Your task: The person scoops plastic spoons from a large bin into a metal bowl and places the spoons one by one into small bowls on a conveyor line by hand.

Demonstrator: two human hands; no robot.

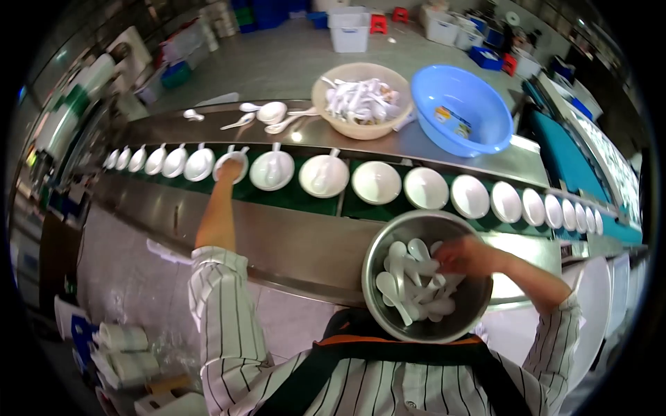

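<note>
The left hand (pixel 230 169) reaches into a bowl (pixel 244 163) at left; the blurred right hand (pixel 463 256) is over spoons (pixel 397 269) in the near basin (pixel 373 260). I can't tell whether either grips. Spoons lightly held by one end shouldn't knock.

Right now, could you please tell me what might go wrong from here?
The round silver metal basin appears to reach past the front edge of the steel counter, so a nudge might tip it. The loose white spoons inside lie crossed, so the right hand could drag several out. The left hand, at a small round white bowl, might knock its close neighbours on the green belt.
</note>
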